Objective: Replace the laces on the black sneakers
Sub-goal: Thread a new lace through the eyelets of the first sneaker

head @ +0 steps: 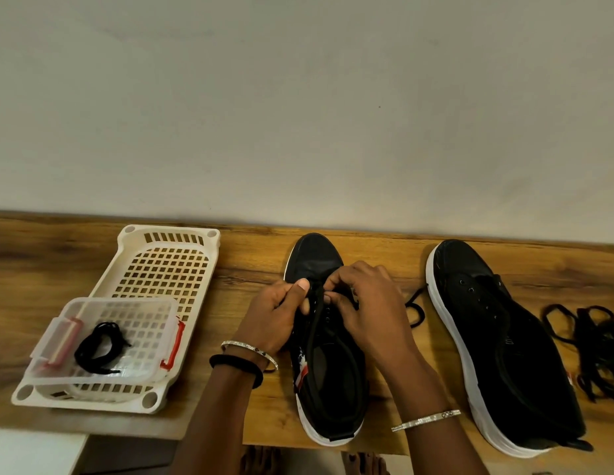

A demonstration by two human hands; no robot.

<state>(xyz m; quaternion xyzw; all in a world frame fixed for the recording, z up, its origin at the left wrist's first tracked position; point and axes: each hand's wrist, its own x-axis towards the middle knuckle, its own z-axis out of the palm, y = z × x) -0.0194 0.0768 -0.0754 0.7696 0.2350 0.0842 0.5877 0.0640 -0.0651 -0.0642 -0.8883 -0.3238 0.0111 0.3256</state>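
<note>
Left hand (274, 313), right hand (364, 303): fingers curled, pinching black lace (315, 323) at eyelet row of sneaker (328, 389) directly beneath them. Second sneaker (497, 337) unlaced, right of right hand. Spare lace coil (98, 344) in clear box (127, 301), left of left hand.

Home: wooden bench (247, 255), plain wall (298, 97)

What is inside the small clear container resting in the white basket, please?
In the clear container, a coiled bundle of black laces lies on the floor. Whether it is one lace or two cannot be told; anything beneath it is covered.
</note>
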